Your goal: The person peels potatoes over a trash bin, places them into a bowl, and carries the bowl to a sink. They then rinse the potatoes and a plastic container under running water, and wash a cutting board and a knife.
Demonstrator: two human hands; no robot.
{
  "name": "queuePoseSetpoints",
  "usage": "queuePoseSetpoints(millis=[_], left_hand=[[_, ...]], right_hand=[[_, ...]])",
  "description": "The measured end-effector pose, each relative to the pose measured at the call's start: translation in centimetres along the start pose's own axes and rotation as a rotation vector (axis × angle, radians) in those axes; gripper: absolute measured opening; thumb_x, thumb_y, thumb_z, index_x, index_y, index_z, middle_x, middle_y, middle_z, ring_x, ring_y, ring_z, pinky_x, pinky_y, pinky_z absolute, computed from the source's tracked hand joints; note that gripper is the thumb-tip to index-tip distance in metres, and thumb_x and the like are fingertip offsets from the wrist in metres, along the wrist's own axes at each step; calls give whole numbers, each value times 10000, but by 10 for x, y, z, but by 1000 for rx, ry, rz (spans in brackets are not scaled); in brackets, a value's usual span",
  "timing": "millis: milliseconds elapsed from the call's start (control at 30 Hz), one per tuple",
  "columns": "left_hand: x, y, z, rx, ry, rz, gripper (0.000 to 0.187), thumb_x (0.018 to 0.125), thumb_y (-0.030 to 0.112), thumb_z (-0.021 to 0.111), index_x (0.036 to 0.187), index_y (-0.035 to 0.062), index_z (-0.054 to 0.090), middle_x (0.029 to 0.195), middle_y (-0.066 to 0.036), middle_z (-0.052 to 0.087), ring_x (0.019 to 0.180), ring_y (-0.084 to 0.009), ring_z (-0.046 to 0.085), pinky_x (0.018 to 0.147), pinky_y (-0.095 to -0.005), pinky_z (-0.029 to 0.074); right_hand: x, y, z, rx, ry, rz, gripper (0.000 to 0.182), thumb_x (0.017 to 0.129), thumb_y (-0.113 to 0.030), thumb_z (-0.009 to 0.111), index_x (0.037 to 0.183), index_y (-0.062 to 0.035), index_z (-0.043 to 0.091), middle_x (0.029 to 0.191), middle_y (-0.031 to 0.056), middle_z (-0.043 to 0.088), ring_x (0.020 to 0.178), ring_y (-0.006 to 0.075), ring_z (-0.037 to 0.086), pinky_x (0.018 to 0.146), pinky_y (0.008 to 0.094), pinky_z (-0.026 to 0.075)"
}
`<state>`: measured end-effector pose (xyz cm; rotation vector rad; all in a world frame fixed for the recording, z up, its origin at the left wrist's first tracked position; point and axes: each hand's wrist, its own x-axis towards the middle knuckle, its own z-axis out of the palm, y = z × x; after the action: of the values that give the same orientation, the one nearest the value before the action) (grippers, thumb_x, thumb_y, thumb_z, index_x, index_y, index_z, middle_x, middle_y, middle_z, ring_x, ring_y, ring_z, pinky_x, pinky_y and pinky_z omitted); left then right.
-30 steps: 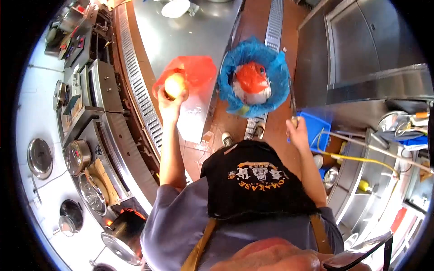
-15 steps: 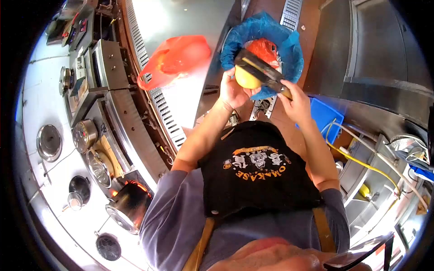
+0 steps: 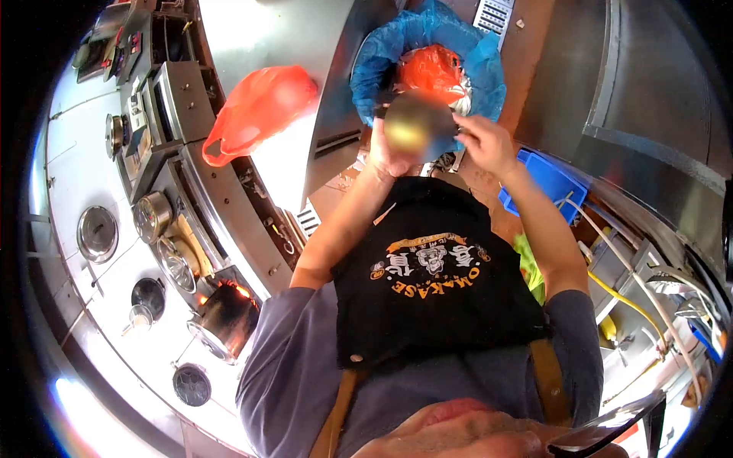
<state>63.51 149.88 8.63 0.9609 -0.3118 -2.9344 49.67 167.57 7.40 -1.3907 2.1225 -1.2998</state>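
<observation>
My left hand (image 3: 392,156) is wrapped around a rounded yellow fruit or vegetable (image 3: 407,136); motion blur hides its exact kind. A broad dark-bladed knife (image 3: 434,108) lies against or over it, also badly smeared. My right hand (image 3: 489,143) has its fingers closed at the knife's handle end. Both hands are in front of the black apron (image 3: 427,305), over the near edge of a bin lined with a blue plastic bag (image 3: 489,72). A crumpled red plastic bag (image 3: 431,67) lies inside that bin.
Left of the bin, another red plastic bag (image 3: 263,107) rests on a steel counter (image 3: 267,30). Farther left is a stove with a large pot (image 3: 229,317) over glowing flame. A blue crate (image 3: 546,183) stands at the right, near a yellow hose (image 3: 626,301).
The knife and yellow piece have turned and are now blurred. The right hand has shifted slightly. The view has moved a little, and something green shows beside the right arm.
</observation>
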Motion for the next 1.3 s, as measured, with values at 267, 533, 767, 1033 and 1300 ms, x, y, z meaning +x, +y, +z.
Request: queuePoseSetpoints(millis=[267, 533, 767, 1033, 1300], left_hand=[[14, 5, -73, -54, 48, -71, 669, 871, 643, 347, 1287, 144, 505, 1202, -96, 590, 979, -321, 576, 659, -334, 438], [26, 19, -87, -43, 64, -85, 602, 864, 639, 443, 1239, 177, 530, 1176, -99, 596, 987, -322, 586, 664, -315, 474], [22, 42, -90, 41, 134, -128, 643, 848, 668, 444, 1233, 163, 543, 1184, -96, 604, 1007, -292, 592, 682, -322, 460], [11, 44, -53, 198, -62, -9, 690, 859, 619, 494, 1336, 122, 459, 1246, -145, 579, 1110, -320, 583, 935, -467, 477], [29, 77, -57, 34, -140, -74, 760, 849, 703, 438, 1321, 108, 478, 1249, -169, 564, 1064, -370, 577, 786, -406, 522]], right_hand=[[-6, 8, 33, -122, -186, 216, 374, 842, -252, 665, 1210, -195, 632, 996, 69, 679, 874, 271, 650, 725, 357, 514], [-11, 51, 49, -48, -254, 501, 357, 882, -352, 607, 1202, -197, 638, 960, 108, 681, 807, 297, 657, 700, 382, 510], [-12, 26, 68, -128, -192, 389, 379, 899, -398, 572, 1213, -195, 627, 1038, 108, 678, 928, 309, 649, 792, 377, 519], [-25, 103, 62, -151, -482, 726, 364, 902, -295, 589, 1220, -118, 612, 1076, 152, 663, 959, 312, 645, 808, 357, 500], [-20, 26, 47, -98, 24, 754, 413, 898, -369, 576, 1263, -176, 594, 1085, 140, 655, 993, 318, 630, 794, 399, 512]])
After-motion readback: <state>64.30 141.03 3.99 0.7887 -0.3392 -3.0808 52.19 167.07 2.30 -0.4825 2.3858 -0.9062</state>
